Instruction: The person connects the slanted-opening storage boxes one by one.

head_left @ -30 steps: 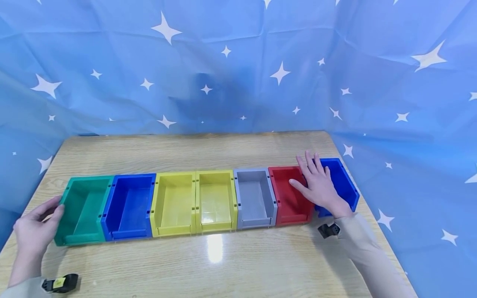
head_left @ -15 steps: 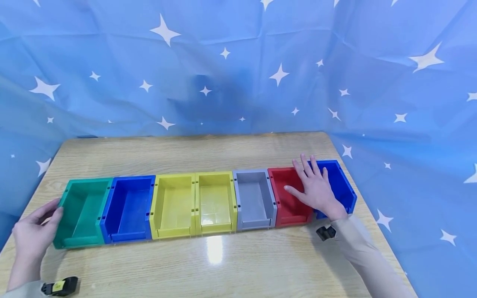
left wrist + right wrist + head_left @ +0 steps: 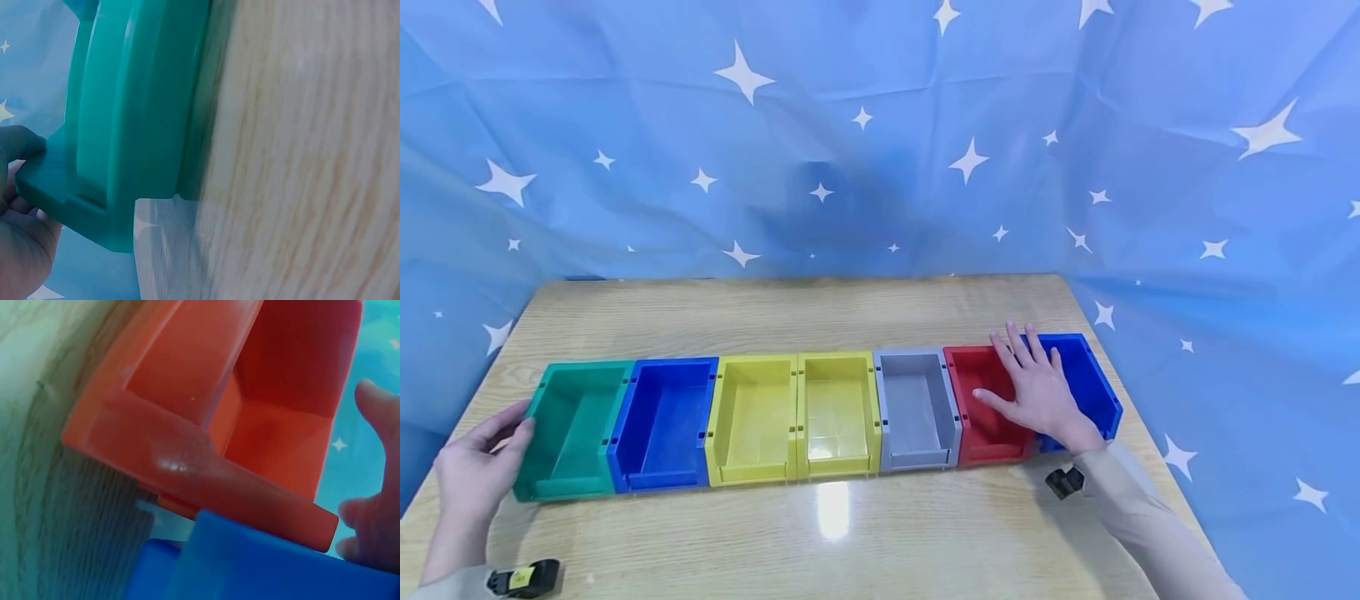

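A row of open-fronted plastic storage bins stands side by side across the table. At the row's left end my left hand (image 3: 478, 467) pinches the outer side edge of the green bin (image 3: 567, 488); the left wrist view has the thumb (image 3: 22, 142) on one side of its rim and fingers behind. My right hand (image 3: 1037, 392) is spread, palm down, above the red bin (image 3: 996, 452) and the right-end blue bin (image 3: 1096, 387). In the right wrist view, the blue bin (image 3: 262, 562) overlaps the red bin's side wall (image 3: 181, 456), fingertips near the rim.
Between the ends stand another blue bin (image 3: 662, 479), two yellow bins (image 3: 752, 473) (image 3: 838, 467) and a grey bin (image 3: 919, 458). The wooden table (image 3: 820, 550) reaches back to a blue star-patterned cloth (image 3: 880, 125). Black wrist devices (image 3: 523, 577) sit by both sleeves.
My right hand has shifted slightly left, and the right-end blue bin has moved a little left against the red bin. The left hand keeps its hold; the head view has tilted slightly.
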`<state>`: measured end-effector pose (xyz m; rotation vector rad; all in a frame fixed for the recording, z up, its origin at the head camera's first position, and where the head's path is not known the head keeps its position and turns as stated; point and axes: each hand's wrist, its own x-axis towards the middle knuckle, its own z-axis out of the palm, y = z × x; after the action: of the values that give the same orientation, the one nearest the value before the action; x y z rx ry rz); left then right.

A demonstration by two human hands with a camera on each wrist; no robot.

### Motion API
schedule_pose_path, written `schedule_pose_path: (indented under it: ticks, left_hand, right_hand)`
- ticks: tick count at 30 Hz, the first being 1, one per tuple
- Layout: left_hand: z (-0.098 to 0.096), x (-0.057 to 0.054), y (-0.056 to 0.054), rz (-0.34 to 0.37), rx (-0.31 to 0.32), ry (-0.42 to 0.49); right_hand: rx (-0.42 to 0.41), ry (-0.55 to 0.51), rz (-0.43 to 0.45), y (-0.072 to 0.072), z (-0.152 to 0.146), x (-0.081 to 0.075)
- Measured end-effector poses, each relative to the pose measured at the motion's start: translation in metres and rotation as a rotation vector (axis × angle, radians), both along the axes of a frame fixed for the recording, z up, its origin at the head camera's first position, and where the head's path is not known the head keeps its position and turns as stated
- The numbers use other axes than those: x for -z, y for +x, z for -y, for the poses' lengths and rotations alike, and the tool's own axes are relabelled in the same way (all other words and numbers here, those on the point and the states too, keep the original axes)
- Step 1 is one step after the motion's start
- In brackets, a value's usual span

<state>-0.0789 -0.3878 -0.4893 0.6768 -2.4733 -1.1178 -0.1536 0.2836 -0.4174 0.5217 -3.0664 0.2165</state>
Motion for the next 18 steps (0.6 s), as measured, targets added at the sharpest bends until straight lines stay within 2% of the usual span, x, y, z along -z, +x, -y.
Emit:
schedule_pose_path:
  ticks: [4, 8, 12, 15, 18]
  left_hand:
    - [0.002, 0.003, -0.001, -0.024, -0.004, 0.0]
    - [0.003, 0.005, 0.0, -0.007, -0.023, 0.003]
    - [0.009, 0.013, -0.002, 0.014, -0.037, -0.02]
    - [0.009, 0.012, -0.003, 0.009, -0.032, -0.034]
    - [0.002, 0.003, -0.002, 0.012, -0.021, -0.026]
  right_hand:
    - [-0.007, -0.013, -0.005, 0.001, 0.0, 0.001]
    - [-0.017, -0.017, -0.008, 0.002, 0.0, 0.003]
    - [-0.02, -0.054, -0.011, 0.002, -0.001, 0.007]
    - [-0.026, -0.078, -0.011, 0.002, -0.001, 0.013]
    - [-0.033, -0.091, -0.002, 0.002, -0.002, 0.021]
